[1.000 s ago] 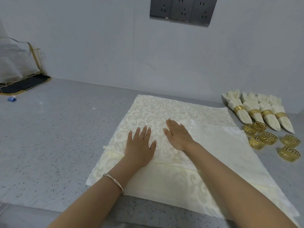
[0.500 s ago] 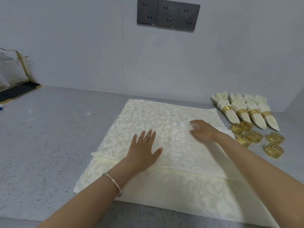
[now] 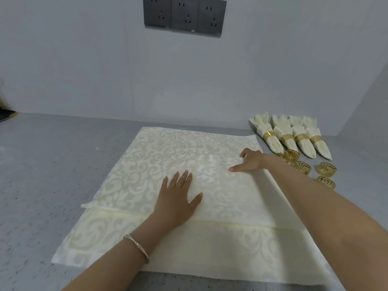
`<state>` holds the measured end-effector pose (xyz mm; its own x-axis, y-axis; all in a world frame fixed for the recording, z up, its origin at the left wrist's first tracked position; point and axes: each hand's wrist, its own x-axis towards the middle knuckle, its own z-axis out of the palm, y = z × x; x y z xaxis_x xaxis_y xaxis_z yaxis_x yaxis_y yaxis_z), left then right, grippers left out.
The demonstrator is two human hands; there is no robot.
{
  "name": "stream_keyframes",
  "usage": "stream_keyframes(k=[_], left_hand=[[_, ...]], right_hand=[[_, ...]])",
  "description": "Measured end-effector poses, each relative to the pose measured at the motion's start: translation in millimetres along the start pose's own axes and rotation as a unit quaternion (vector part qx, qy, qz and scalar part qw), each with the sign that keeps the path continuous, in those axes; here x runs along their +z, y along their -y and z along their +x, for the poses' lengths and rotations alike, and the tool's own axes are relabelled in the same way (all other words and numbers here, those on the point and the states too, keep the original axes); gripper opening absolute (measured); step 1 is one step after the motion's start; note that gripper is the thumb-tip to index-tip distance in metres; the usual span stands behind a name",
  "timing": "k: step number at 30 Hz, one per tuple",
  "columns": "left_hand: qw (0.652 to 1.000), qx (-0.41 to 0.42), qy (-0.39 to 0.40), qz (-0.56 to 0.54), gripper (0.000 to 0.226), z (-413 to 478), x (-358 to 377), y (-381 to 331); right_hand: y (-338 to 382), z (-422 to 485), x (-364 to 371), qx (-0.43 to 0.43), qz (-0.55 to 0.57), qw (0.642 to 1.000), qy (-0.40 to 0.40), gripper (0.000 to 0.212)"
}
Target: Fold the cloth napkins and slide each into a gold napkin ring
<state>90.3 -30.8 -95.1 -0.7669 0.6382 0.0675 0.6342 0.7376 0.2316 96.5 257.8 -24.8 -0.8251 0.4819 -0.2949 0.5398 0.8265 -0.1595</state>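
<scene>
We're mid-fold on the top napkin [image 3: 159, 160], spread on the counter [image 3: 52, 164] w/ another cloth [image 3: 210, 255] under it. Left hand [image 3: 178, 200] is pressing flat, fingers straight & slightly spread, pinning the middle. Right hand [image 3: 249, 162] is working the folded-in layer's edge, thumb & forefinger seemingly pinching it; other fingers hidden. Next, prob.: drawing that layer toward the left fingertips, keeping the edges square. Beyond the right knuckles, four finished napkins [image 3: 291, 137] are each sitting in a gold ring; the loose rings [image 3: 326, 170] beside the right wrist are holding nothing.
</scene>
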Motion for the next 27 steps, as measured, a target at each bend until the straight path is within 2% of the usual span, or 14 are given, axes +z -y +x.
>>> stream_keyframes(k=[3, 5, 8, 10, 12, 14, 17, 19, 23, 27], left_hand=[[1.000, -0.001, -0.004, -0.002, 0.069, 0, 1, 0], [1.000, -0.001, -0.005, 0.002, 0.069, 1, 1, 1], [1.000, 0.003, 0.000, 0.003, 0.065, 1, 1, 1], [1.000, 0.005, 0.006, 0.007, 0.069, 2, 3, 2], [1.000, 0.006, 0.006, 0.010, 0.076, 3, 3, 2], [1.000, 0.008, 0.009, 0.010, 0.064, 3, 3, 2], [1.000, 0.010, 0.007, 0.004, 0.057, 3, 2, 1], [1.000, 0.010, 0.009, -0.002, 0.056, 3, 1, 1], [0.999, 0.011, 0.015, -0.026, 0.053, 1, -2, -1], [0.999, 0.020, 0.017, -0.041, 0.052, 0, -5, -1]], right_hand=[[0, -3, 0, -0.002, -0.019, 1.000, -0.009, 0.095], [-4, -10, -4, -0.011, -0.033, 0.999, -0.029, 0.085], [-24, -28, -15, -0.014, -0.070, 0.995, -0.071, 0.051], [-36, -43, -21, -0.022, -0.078, 0.986, -0.143, 0.034], [-43, -58, -23, -0.045, -0.022, 0.974, -0.221, 0.019], [-39, -78, -16, -0.088, 0.084, 0.954, -0.273, 0.008], [-11, -117, 15, -0.174, 0.206, 0.910, -0.314, 0.005], [13, -139, 45, -0.202, 0.241, 0.898, -0.309, 0.007], [46, -158, 98, -0.245, 0.189, 0.894, -0.325, 0.012], [64, -162, 120, -0.280, 0.107, 0.890, -0.344, 0.021]])
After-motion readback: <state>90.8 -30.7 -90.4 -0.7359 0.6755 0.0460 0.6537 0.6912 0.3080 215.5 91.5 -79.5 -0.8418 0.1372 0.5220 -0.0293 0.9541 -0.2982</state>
